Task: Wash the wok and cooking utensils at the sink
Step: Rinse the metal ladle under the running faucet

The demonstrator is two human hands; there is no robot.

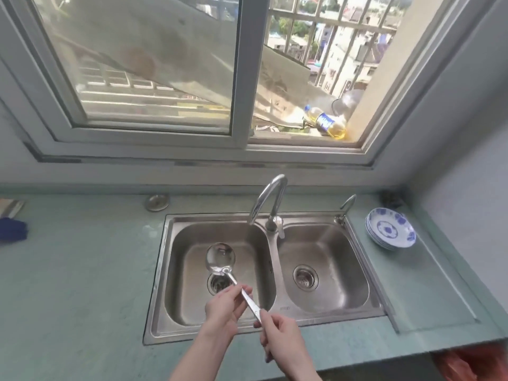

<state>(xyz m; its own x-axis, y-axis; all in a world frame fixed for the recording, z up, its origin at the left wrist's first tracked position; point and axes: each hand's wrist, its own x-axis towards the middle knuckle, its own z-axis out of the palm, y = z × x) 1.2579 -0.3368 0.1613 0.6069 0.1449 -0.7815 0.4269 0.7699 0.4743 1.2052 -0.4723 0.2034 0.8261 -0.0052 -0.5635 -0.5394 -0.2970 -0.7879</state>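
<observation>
A steel ladle [220, 257] hangs over the left basin of the double sink [270, 273], its bowl above the drain. My right hand [280, 335] grips the end of the ladle's handle near the sink's front rim. My left hand [224, 306] wraps its fingers round the middle of the handle. The curved faucet [268, 200] stands between the basins with its spout over the left one; I see no running water. No wok is in view.
A stack of blue-and-white plates [390, 228] sits on the counter right of the sink. A sink strainer lid [156, 202] lies behind the left basin. A blue cloth [12, 229] lies at far left. An oil bottle [325, 122] lies on the window ledge.
</observation>
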